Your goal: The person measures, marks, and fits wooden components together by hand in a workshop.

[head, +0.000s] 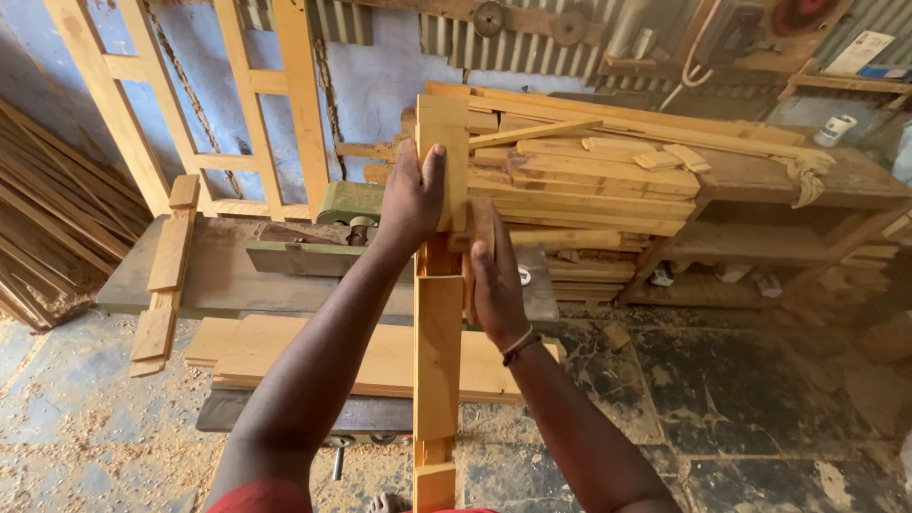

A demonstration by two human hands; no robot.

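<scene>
Left hand [410, 199] flattened on the far stretch of a long, pale yellow wooden frame piece [439, 313], fingers extended and lying together over its top face and left edge, thumb raised along the right side of the same face; pressing rather than clasping, seemingly to keep the wood down. Right hand [494, 280] set on edge against the right side of that frame piece, fingers straight and close together, palm turned toward the wood, nothing enclosed; a thin bracelet [518, 344] at the wrist. Probably a bracing posture, one hand from above and one from the side, steadying the piece against sideways drift. Long axis of the frame piece running straight away from the body, near end low by the feet, far end aimed at the wall; short crosswise blocks fixed along its length. Under the frame piece, a grey metal machine table [218, 280] with a green guard [350, 201] left of it. Nearer than the table, flat pale planks [313, 356] stacked beneath the frame piece. Beyond its far end, a pile of sawn timber [589, 180] on a bench. Far to its left, tall ladder-like wooden frames [256, 104] leaning on the blue wall. Sawdust on the floor [85, 427] below.
</scene>
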